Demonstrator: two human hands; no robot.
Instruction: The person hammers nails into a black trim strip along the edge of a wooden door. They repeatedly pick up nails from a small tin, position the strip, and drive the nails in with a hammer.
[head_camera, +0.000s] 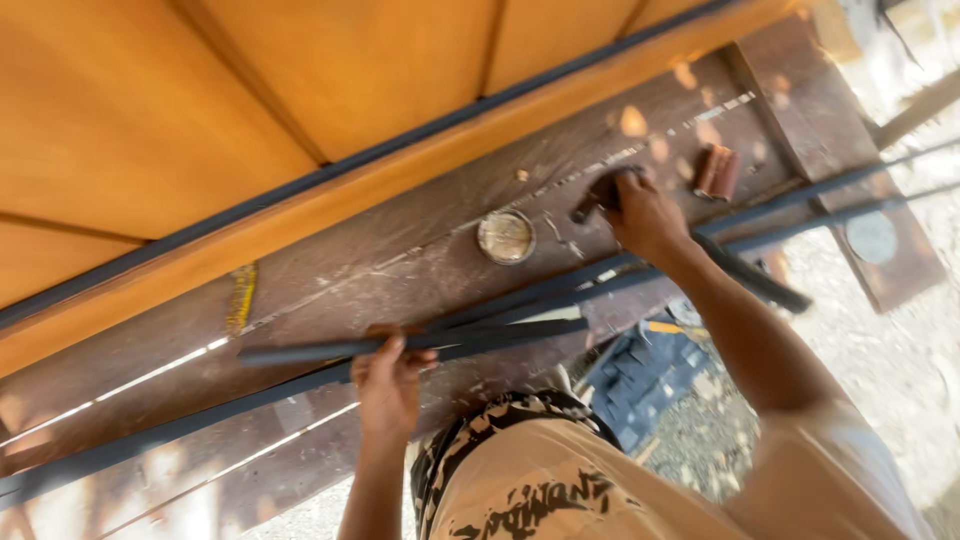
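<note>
The left hand (388, 385) is clamped on a dark strip (410, 346) at mid frame. The right hand (645, 215) grips a dark tool (600, 193) on the bench (400, 260). Hold the strip steady.

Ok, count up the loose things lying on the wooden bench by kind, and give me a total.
Dark strip held in the left hand: 1
Round tin lid: 1
Dark tool gripped by the right hand: 1
Small reddish-brown block: 1
Yellow tape measure: 1
Total: 5

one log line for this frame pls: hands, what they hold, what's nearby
left hand: grips dark strip | right hand: on small dark tool, grip unclear | nearby: round tin, brown block | surface: workbench
</note>
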